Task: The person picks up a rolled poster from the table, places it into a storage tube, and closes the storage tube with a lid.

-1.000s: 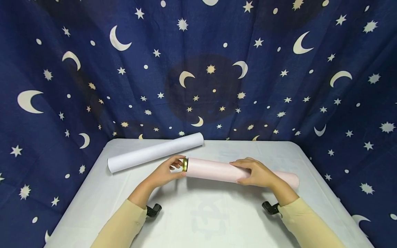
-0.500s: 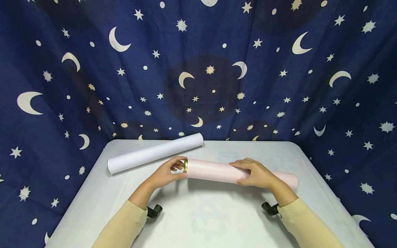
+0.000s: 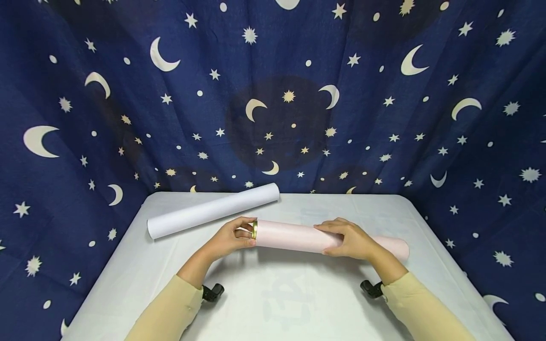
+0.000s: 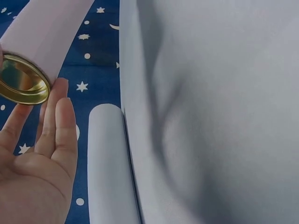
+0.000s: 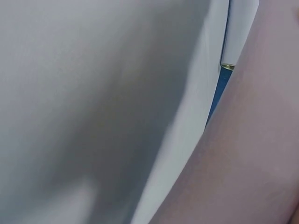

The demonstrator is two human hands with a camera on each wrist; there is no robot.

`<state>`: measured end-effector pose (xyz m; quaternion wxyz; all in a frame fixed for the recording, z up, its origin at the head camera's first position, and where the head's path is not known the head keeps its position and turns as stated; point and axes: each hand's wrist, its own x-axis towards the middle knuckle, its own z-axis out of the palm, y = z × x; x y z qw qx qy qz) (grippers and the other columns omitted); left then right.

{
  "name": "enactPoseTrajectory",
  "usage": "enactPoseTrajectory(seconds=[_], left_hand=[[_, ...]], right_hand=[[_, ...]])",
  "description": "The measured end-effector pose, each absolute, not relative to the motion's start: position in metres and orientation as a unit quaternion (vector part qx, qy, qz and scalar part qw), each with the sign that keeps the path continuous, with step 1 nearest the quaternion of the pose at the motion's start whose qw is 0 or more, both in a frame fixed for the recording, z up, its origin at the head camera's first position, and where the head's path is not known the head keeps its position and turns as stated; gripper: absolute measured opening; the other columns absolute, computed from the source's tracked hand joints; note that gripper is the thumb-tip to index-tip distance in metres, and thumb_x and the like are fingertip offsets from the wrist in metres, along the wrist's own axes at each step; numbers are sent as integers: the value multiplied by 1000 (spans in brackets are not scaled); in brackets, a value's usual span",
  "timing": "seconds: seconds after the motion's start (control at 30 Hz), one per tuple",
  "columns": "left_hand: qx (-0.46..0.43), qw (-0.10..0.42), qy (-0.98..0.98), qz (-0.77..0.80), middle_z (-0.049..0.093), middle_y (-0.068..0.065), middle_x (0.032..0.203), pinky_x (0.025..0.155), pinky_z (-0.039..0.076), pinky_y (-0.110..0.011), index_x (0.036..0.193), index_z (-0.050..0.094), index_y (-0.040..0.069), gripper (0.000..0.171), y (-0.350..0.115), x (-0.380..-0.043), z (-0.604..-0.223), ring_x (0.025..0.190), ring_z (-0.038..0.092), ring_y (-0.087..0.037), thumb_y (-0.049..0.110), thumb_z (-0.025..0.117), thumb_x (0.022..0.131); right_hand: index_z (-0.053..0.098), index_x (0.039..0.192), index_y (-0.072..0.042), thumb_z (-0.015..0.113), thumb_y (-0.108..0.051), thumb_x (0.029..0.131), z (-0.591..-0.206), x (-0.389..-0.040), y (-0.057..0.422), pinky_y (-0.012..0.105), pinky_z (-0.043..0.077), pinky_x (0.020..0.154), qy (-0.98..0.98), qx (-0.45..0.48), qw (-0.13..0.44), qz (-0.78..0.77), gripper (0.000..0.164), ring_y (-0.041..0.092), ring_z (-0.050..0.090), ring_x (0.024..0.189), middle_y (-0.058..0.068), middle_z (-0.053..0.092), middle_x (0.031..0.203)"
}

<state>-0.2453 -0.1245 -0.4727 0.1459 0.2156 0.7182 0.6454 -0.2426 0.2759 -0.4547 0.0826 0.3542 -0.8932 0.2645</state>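
Note:
A long pink cardboard tube (image 3: 290, 236) is held across the middle of the table, slightly tilted with its left end higher in the head view. My right hand (image 3: 354, 240) grips it from above, right of its middle. At the tube's left end sits a gold metal lid (image 3: 254, 230), its recessed face turned outward. The thumb and fingertips of my left hand (image 3: 228, 240) pinch this lid at its rim. In the left wrist view the lid (image 4: 23, 95) lies close against the pink tube's edge, fingers spread around it. The right wrist view shows mostly the pink tube (image 5: 233, 154).
Behind my left hand a white tube (image 3: 213, 211) lies slanted on the white-covered table (image 3: 341, 298). One end of it shows a gold rim (image 5: 228, 66) in the right wrist view. A dark blue curtain (image 3: 281, 61) with moons and stars encloses the back and sides.
The gold lid has moved rightward into the tube's end, and the dark gap beside it has closed. Both hands keep their places, the left fingers curling slightly closer.

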Motion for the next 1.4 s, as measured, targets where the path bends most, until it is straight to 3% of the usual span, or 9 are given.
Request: enactPoseTrajectory(seconds=[0.37,0.5,0.67,0.83,1.13,1.4], left_hand=[[191,140,715,658,57,-19,121,81,57,-31,144,50,2,72,-117,-249,-472,101,65,-25,0,83,80],[198,127,734,637,58,-18,123,84,56,-31,145,51,3,72,-113,-247,-472,102,64,-25,5,84,81],[216,80,765,601,56,-16,125,93,53,-33,149,49,10,73,-113,-238,-465,108,64,-26,16,83,84],[224,68,748,621,58,-17,126,92,54,-34,146,52,12,70,-119,-234,-459,110,64,-28,14,83,83],[228,79,730,639,60,-17,125,94,53,-32,144,55,11,68,-123,-234,-469,113,63,-29,12,83,81],[250,35,751,610,65,-9,121,103,47,-39,140,58,13,64,-122,-236,-472,115,62,-26,14,83,81]], right_hand=[[70,130,-26,94,-40,66,-455,-245,278,33,50,85,-888,347,75,292,70,9,58,106,-11,67,124],[70,130,-27,95,-40,65,-454,-245,279,31,50,84,-892,338,66,294,70,7,58,104,-14,67,124],[67,133,-30,93,-42,68,-450,-245,280,38,50,89,-898,333,61,282,71,10,57,111,-14,64,128],[64,136,-33,88,-49,72,-447,-243,279,47,48,95,-904,325,53,275,71,17,56,121,-12,62,132],[64,135,-34,90,-48,70,-446,-239,278,35,53,86,-912,298,29,282,71,14,62,111,-7,67,128],[66,135,-26,91,-44,70,-445,-237,277,31,52,89,-895,305,17,325,72,17,62,116,-4,67,129]])
